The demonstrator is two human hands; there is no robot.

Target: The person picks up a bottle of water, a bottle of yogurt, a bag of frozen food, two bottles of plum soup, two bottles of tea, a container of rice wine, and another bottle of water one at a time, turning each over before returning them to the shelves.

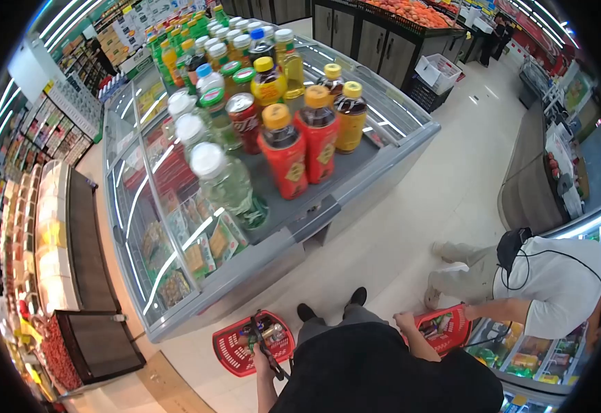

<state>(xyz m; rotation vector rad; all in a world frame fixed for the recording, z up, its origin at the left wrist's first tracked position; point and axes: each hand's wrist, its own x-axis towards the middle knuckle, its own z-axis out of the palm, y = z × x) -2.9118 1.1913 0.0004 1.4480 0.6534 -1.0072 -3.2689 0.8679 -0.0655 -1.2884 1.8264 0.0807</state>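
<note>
My left hand (264, 361) is closed round the black handle of a red shopping basket (226, 356), which hangs low at my left side with small packaged goods inside. To my right, my right hand (405, 322) grips the near edge of a second red shopping basket (460, 326). Another person's hand (472, 312) is at the far side of that basket. Ahead stands a chest freezer (245, 253) with drinks on its top. Nearest are a clear bottle with a white cap (223, 182) and two red-labelled bottles with orange caps (284, 157).
A person in a white shirt (561, 279) stands close on my right, beside an open chiller (531, 358) of packaged goods. Shelves (54, 241) line the left side. A produce stand (400, 14) and stacked crates (437, 74) are farther back. Pale floor (445, 182) runs between.
</note>
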